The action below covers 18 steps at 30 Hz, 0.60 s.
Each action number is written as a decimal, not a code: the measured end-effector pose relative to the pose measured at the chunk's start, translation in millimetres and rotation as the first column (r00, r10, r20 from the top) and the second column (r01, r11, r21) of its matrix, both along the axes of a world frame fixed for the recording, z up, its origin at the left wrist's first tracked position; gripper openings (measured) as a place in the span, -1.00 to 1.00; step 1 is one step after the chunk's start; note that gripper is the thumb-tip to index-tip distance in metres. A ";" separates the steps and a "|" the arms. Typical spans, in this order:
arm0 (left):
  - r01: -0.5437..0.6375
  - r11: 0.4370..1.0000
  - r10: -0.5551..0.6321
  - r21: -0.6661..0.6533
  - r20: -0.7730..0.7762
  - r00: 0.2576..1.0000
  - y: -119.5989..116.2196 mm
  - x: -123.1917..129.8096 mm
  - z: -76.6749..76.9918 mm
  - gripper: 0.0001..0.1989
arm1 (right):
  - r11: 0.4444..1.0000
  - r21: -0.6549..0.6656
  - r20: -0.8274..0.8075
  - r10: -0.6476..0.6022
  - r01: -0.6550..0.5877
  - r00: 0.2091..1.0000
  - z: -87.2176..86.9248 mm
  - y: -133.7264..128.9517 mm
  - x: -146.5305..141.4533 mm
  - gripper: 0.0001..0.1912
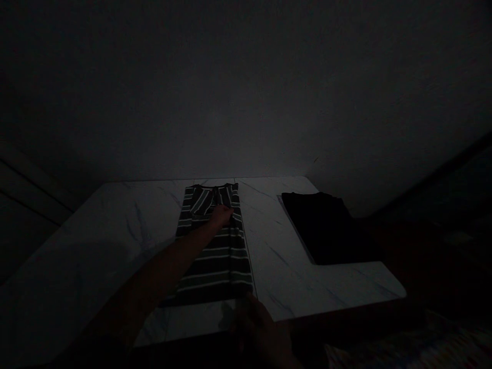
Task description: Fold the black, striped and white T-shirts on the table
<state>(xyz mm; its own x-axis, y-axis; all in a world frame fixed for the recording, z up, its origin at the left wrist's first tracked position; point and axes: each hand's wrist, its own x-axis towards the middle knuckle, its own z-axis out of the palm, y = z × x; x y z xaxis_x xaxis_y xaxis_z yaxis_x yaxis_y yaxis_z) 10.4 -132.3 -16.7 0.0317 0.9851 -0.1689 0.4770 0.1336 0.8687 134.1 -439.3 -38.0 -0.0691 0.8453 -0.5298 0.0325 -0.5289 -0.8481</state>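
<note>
A dark striped shirt [219, 252] with pale and grey-green bands lies folded into a long rectangle on the table, its neckline toward the wall. My left hand [221, 215] reaches across its upper part, fingers pinched on the fabric near the right edge. At the near right corner of the hem is my right hand [258, 324], its thumb and fingers closed on the cloth. The light is very dim, so finger detail is faint.
A black folded garment [326, 228] lies on the right part of the white marble-patterned table [280, 277]. Behind the table's far edge stands a plain wall [215, 113]. Patterned cloth [407, 348] shows at lower right.
</note>
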 end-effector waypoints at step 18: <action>0.741 0.646 -0.371 0.183 -0.773 0.514 -201.1 -150.4 -17.5 -0.43 | 0.833 -0.129 0.858 0.366 -0.538 0.360 30.3 11.8 34.9 -0.48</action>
<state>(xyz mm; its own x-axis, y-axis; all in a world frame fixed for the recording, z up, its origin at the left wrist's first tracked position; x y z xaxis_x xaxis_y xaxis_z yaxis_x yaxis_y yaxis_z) -140.0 -333.4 -34.1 0.6736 0.7372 0.0529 0.7191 -0.6703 0.1832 169.0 -427.6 -7.8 -0.0759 0.8988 -0.4318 0.9425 -0.0767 -0.3253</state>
